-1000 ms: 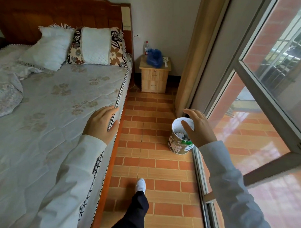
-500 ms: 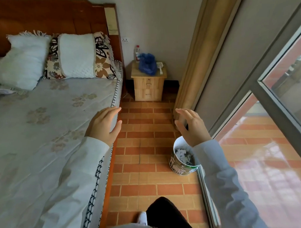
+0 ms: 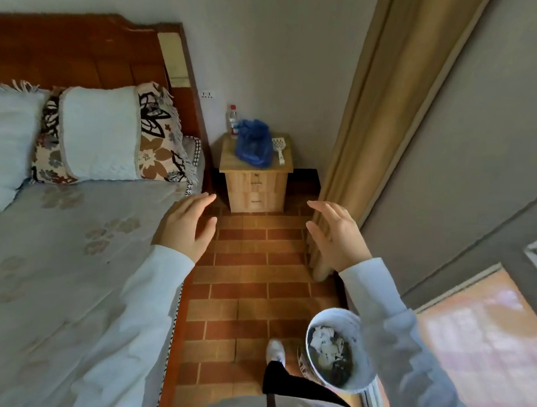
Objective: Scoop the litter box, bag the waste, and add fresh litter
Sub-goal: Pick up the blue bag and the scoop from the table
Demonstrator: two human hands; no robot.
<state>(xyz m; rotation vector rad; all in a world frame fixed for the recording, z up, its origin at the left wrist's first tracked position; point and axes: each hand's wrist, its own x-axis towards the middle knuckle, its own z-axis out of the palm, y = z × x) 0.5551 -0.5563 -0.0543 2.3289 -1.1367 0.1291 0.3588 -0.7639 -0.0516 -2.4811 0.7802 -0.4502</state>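
A white litter scoop (image 3: 279, 149) and a blue plastic bag (image 3: 253, 146) lie on a small wooden nightstand (image 3: 255, 184) at the far end of the tiled aisle. A clear bottle with a red cap (image 3: 232, 119) stands behind the bag. My left hand (image 3: 187, 225) and my right hand (image 3: 336, 236) are raised in front of me with fingers spread, holding nothing, a short way before the nightstand. A white bin (image 3: 338, 349) with paper scraps inside stands on the floor under my right forearm. No litter box is in view.
A bed (image 3: 61, 272) with pillows (image 3: 99, 133) and a wooden headboard fills the left side. A beige curtain (image 3: 370, 130) hangs on the right beside a glass door. The tiled aisle (image 3: 252, 279) between them is narrow; my foot in a white shoe (image 3: 275, 351) is on it.
I have walked forward along the aisle toward the nightstand. The bin has passed from ahead of my right hand to below my forearm. Both hands stay open and raised.
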